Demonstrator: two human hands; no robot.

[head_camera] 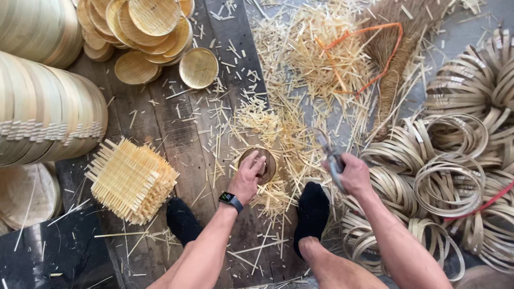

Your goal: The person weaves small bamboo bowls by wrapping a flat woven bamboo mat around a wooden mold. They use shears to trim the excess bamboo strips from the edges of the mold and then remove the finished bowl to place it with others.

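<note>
Two hands worked: left hand (247, 176) pressed flat on the round woven disc (259, 164) at centre; right hand (354, 174), three o'clock, gripped a metal tool (333, 159). Disc looked light, brittle; best held by its rim.

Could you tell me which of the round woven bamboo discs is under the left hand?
The small round one between the feet, apart from the pile of woven discs at the top.

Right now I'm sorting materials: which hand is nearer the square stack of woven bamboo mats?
Left. The left hand is just right of the mat stack, pressing a round frame; the right hand is farther right, gripping a tool.
</note>
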